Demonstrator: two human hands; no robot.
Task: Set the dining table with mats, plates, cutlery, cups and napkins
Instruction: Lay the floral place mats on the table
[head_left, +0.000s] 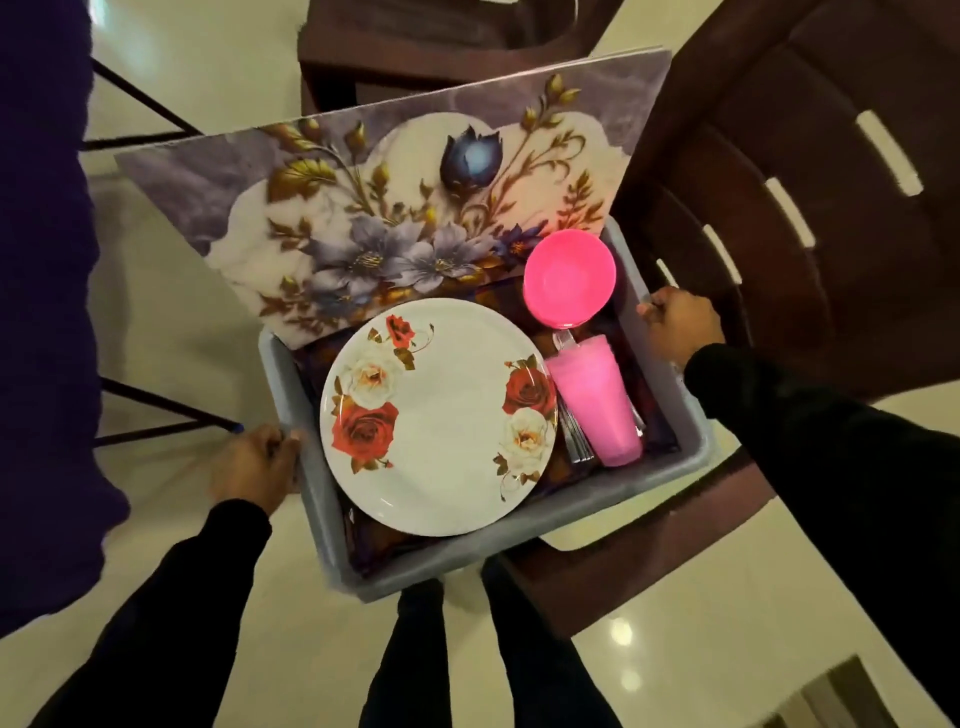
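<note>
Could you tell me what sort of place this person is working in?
Probably a home dining room: dark wooden chairs stand on a glossy tiled floor, and both hands carry a grey bin holding a floral plate and placemats.

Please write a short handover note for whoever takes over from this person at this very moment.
Left hand and right hand each grip a side rim of the grey crate.
Inside: a floral placemat leaning and sticking out the far side, a rose-patterned plate, a pink bowl, a pink cup lying on its side, and cutlery beside it.
Done: nothing is laid out yet.
Left: everything. No napkins clearly visible.
</note>
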